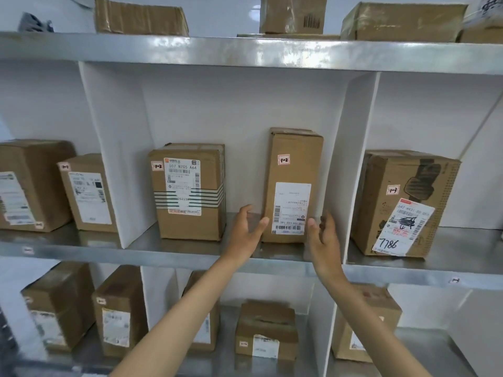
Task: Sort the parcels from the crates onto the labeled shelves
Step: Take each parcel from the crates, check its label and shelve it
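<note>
A tall narrow cardboard parcel (292,183) tagged 1-2 stands upright on the middle metal shelf (174,247), in the centre compartment. My left hand (249,229) is at its lower left side with relaxed fingers, thumb near the box edge. My right hand (324,235) is at its lower right side, fingers loosely spread, just off the cardboard. Neither hand grips it. A wider parcel (189,191), also tagged 1-2, stands to the left in the same compartment.
White dividers (117,159) (351,164) wall the compartment. A parcel marked 7786 (400,202) sits in the right compartment, two boxes (84,191) in the left. More parcels fill the top shelf (292,14) and the lower shelf (265,330).
</note>
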Demonstrator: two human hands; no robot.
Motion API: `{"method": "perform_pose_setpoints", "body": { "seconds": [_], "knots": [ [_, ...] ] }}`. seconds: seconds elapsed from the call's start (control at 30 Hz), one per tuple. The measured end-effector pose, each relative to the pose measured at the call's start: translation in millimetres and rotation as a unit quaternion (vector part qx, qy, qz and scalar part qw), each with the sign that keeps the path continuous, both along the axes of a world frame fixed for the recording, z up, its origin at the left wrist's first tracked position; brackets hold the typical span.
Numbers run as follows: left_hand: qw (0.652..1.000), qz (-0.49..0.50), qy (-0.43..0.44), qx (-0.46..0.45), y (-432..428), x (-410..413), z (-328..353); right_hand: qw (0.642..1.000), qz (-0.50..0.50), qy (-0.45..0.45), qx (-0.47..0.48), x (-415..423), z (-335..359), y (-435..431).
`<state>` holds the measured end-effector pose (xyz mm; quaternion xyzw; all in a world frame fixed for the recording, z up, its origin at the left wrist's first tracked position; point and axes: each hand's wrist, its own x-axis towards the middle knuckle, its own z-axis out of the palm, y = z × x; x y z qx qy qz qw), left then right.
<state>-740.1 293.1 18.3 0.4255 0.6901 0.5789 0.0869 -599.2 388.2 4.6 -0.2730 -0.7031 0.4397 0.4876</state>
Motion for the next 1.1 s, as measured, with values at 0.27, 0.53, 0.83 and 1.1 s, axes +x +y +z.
{"method": "perform_pose_setpoints", "body": {
  "seconds": [0.27,0.53,0.83,1.1],
  "knots": [
    [0.995,0.088,-0.037,0.041,-108.9,40.7,-23.9,0.994,0.016,0.015,0.110,26.7,-25.5,-85.8],
    [0.958,0.281,-0.052,0.032,-287.3,77.9,-86.5,0.954,0.275,-0.048,0.106,18.0,-75.3,-235.6],
    [0.843,0.527,-0.105,0.011,-532.0,147.0,-132.6,0.837,0.516,-0.124,0.138,10.9,-116.3,-417.8],
    [0.751,0.642,-0.155,-0.011,-681.0,220.6,-167.8,0.722,0.640,-0.195,0.178,7.5,-159.9,-551.8]
  ]
}}
